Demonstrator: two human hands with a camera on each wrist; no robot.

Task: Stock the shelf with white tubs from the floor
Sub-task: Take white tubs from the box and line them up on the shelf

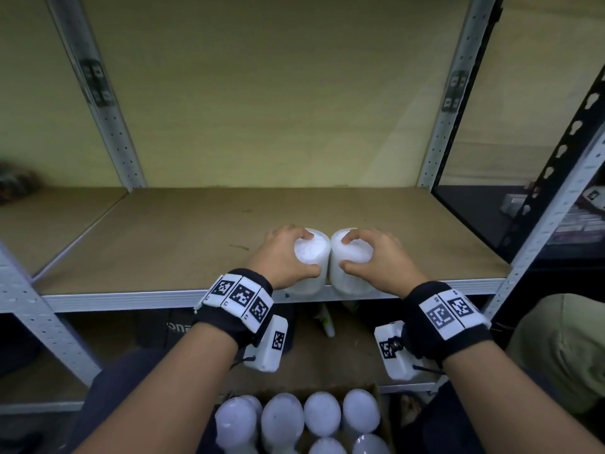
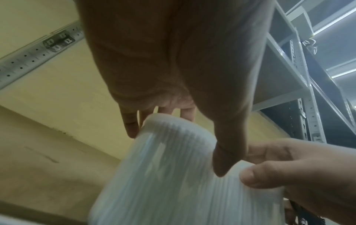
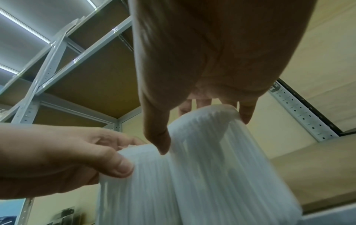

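With both tubs at the shelf's (image 1: pixel 131 244) front edge, my left hand (image 1: pixel 281 257) grips the left tub (image 1: pixel 311 257) by its top and my right hand (image 1: pixel 376 257) the right tub (image 1: pixel 352 257), sides touching to save room; more wait in the box (image 1: pixel 381 417) below.
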